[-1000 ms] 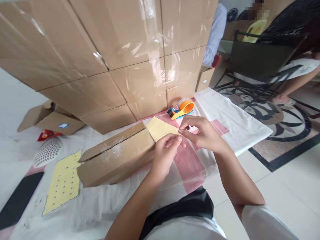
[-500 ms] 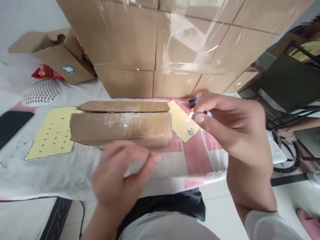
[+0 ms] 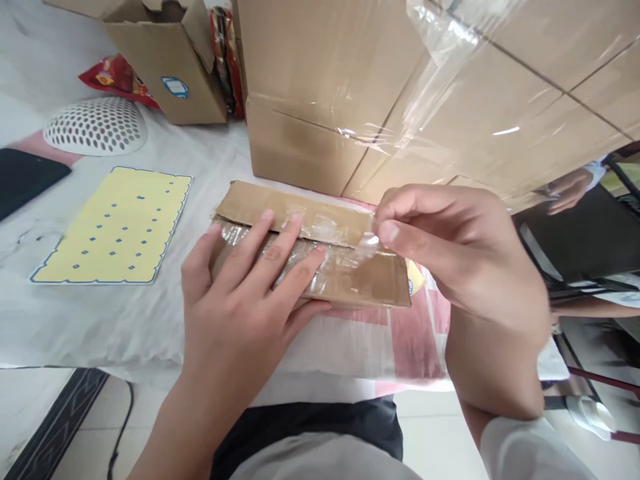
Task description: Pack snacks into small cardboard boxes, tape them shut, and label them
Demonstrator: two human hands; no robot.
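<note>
A long cardboard box (image 3: 370,283) lies in front of me, its two top flaps meeting along a seam under shiny clear tape. My left hand (image 3: 250,293) rests on the box with its fingers spread across the seam and tape. Over the box's right end, my right hand (image 3: 425,233) pinches a short piece of clear tape (image 3: 367,248) between thumb and forefinger. The tape hangs down to the left, close against the flaps; whether it sticks to them I cannot tell. A yellow card (image 3: 416,279) is mostly hidden behind the box's right end.
Tall stacked cartons (image 3: 325,73) in clear wrap stand behind. At left are a patterned yellow sheet (image 3: 120,227), a white perforated cover (image 3: 95,127), a dark flat object (image 3: 27,180), an opened carton (image 3: 165,67) and a red packet (image 3: 117,80). Another person's hand (image 3: 570,190) shows at right.
My left hand has opened from a curled shape and come down flat on the box. My right hand's pinch is now over the box's right end. The view has turned left.
</note>
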